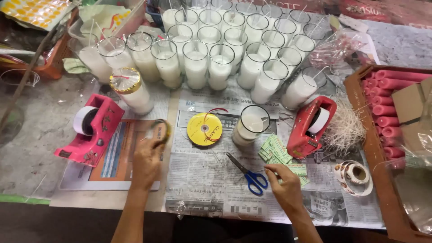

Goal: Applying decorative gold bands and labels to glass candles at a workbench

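Fingers [155, 143] of the left hand [146, 164] are closed around a small clear wrapper with a gold band [161, 131], held just above the newspaper-covered worktop [202, 189]. The right hand [282, 183] rests on the paper, fingertips pinching a green label [292, 170] at the edge of the label stack [273, 150]. Blue-handled scissors [247, 173] lie between the hands. A yellow ribbon spool [204, 129] and one glass candle [250, 126] stand beyond them. Tape dispensers, pink [92, 130] and red [310, 127], flank the area.
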